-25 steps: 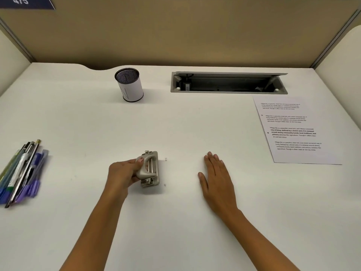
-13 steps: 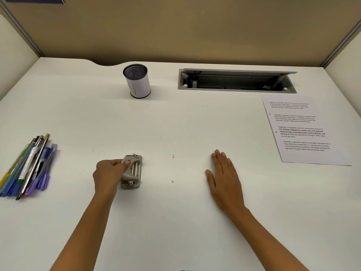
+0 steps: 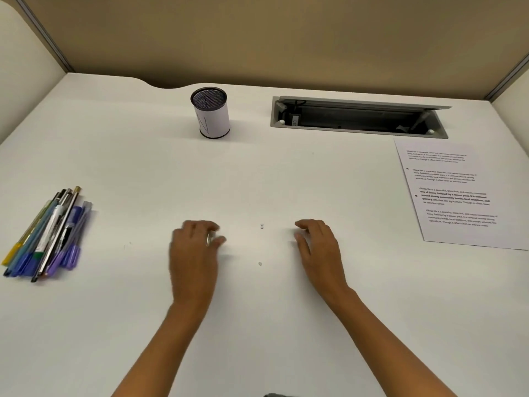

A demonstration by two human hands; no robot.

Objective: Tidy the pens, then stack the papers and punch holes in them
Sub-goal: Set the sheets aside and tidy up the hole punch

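Punch (image 3: 211, 239): only a sliver of grey metal shows, under the left hand at the desk's near middle; the rest is hidden and blurred.
Chads (image 3: 261, 226): small white paper dots lie on the bare desk between the hands, one group farther off, one (image 3: 260, 263) nearer.
Paper (image 3: 458, 193): a printed sheet or stack lies flat at the right edge, well apart from both hands; dark dots down its left margin look like punched holes.
Pens (image 3: 48, 233): a loose bundle lies flat at the left edge, not in the cup.
Cup (image 3: 211, 113): mesh, upright at the back of the desk, nothing standing in it.
Left hand (image 3: 194, 253): palm down over the punch, fingers curled close together across it; blur hides whether they grip it or merely rest on it.
Right hand (image 3: 317, 245): palm down, touching or just above the desk, fingers loosely bent and slightly apart, holding nothing.
Arms: both forearms reach forward from the near edge, the wrists roughly level with the desk.
Step in hand: judging by the holes and chads, punching looks finished and the punch is being parked; the pens appear to be the open job.
Doing it well: set the punch flat and clear of the paper, release it cleanly, then gather the pens as one bundle, tips aligned, and stand them in the cup.
Risk: a sweeping sleeve or palm could scatter the chads; a loose grab could let the pens roll.
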